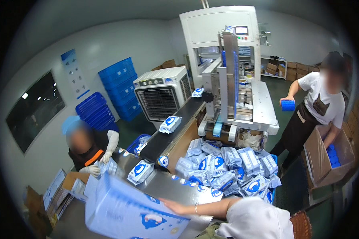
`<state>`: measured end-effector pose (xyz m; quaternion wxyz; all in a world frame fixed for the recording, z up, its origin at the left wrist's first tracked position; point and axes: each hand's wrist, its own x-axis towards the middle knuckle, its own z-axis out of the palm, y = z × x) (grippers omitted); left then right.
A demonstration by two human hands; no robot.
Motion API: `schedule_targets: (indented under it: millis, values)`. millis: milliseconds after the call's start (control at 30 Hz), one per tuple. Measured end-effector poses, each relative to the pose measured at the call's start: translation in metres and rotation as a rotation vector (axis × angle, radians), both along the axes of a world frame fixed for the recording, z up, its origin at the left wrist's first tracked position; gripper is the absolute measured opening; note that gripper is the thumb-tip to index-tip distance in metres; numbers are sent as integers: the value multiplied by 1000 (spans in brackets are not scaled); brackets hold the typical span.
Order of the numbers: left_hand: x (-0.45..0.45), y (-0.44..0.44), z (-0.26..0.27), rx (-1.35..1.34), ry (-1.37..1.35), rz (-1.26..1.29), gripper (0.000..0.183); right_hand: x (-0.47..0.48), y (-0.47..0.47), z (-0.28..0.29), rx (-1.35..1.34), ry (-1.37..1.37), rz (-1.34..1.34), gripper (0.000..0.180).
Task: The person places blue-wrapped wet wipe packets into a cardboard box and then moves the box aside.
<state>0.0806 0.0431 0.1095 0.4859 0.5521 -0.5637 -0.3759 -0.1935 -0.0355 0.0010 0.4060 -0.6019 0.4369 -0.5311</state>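
Observation:
A pale blue printed carton [131,209] is tilted and slightly blurred in the near left foreground. My right hand [176,207], with a bracelet at its wrist, lies along the upper right edge of this carton with the fingers stretched over it. No part of my left hand shows. Beyond the carton, a blue-and-white plastic pack [140,172] lies on the steel table [164,186], near a strip of round stickers [193,184]. Many similar packs [221,167] are heaped in a blue crate to the right.
A black conveyor belt [164,131] carries packs from a packaging machine [227,89]. At left, a gloved co-worker [89,158] handles a pack beside an opened carton [74,182]. At right, another person holds a blue roll [288,105] by a cardboard box [320,161].

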Motion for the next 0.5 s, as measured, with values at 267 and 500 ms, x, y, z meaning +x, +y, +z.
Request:
schedule_targets:
  millis: [267,500]
  values:
    - [-16,-9,22,102,-774,-232,36,99,58,12,543,-679,-150,88]
    - [-35,28,51,-324,-1200,-232,42,76,57,26,520,-520,-173,70]
